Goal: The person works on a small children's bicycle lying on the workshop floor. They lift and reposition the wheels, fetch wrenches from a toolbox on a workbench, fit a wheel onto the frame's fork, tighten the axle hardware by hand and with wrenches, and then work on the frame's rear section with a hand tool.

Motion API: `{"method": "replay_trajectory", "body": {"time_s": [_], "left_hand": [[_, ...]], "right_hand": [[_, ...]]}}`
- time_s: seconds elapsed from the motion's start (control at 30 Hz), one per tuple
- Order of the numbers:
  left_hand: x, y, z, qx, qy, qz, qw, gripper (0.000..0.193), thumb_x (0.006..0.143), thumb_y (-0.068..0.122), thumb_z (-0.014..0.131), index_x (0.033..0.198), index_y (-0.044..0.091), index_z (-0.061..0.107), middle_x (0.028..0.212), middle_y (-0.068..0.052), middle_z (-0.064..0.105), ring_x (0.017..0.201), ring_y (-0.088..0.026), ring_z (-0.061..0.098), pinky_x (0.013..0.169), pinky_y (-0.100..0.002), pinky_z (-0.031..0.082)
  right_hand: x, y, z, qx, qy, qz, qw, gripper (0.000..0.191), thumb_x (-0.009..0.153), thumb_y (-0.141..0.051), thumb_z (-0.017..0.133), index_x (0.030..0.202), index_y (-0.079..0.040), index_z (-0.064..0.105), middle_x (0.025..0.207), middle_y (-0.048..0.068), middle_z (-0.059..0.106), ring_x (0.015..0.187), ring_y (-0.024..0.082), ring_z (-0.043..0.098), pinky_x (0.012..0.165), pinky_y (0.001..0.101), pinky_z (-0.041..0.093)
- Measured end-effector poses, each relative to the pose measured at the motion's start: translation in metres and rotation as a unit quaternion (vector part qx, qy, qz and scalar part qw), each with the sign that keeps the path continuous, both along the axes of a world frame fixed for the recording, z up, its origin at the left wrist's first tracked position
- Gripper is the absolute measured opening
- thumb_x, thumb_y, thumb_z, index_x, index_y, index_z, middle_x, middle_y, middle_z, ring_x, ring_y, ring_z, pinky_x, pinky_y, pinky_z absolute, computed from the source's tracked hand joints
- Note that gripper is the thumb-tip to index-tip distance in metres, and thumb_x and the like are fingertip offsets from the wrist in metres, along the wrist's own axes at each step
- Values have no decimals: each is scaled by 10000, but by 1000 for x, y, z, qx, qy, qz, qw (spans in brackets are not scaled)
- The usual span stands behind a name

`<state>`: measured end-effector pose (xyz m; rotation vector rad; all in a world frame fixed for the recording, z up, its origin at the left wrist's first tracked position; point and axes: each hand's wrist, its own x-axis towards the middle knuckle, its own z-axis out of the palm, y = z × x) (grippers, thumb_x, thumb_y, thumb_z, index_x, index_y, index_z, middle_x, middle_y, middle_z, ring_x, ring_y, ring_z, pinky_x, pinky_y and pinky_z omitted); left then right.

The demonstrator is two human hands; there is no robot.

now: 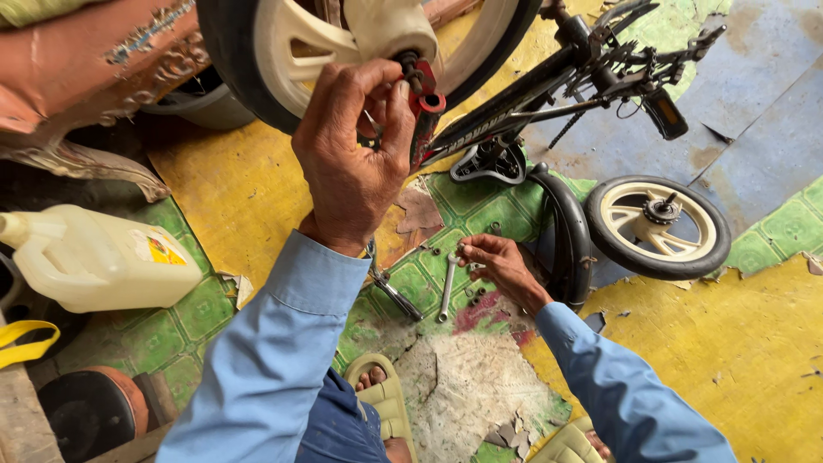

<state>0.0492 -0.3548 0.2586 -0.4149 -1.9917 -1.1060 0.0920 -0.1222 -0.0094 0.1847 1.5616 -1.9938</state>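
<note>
Small bike in bits on a worn patterned floor, one hand on the wheel axle, other down at the loose hardware.

White plastic jug lies on its side at left, cap end left; contents not visible. Dark round tub at bottom left, inside hidden. Black bike frame lies across the top right, a detached cream-spoked wheel just right of a black mudguard. Left hand raised, fingers pinched on the axle end and red bracket of the held-up wheel. Right hand reaches down to the floor, fingertips closed on a small part just beside a spanner and scattered nuts. Another tool lies left of the spanner. Sandalled feet at bottom.
</note>
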Motion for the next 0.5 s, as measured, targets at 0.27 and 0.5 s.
{"method": "replay_trajectory", "body": {"time_s": [0.27, 0.5], "left_hand": [[-1, 1, 0, 1, 7, 11, 1000, 168, 1024, 4, 764, 1145, 82, 678, 1028, -10, 633, 788, -87, 645, 622, -217, 523], [-2, -2, -8, -6, 19, 18, 1000, 296, 1052, 24, 786, 1280, 93, 610, 1235, -37, 556, 995, -112, 657, 726, -228, 554]], "right_hand": [[-12, -15, 28, -139, 6, -1, 990, 265, 952, -153, 713, 1196, -55, 683, 986, 76, 741, 809, 134, 698, 548, 248, 536], [-16, -15, 46, -191, 32, -14, 981, 265, 989, -124, 691, 1227, -7, 695, 952, 91, 726, 820, 147, 706, 554, 264, 558]]}}
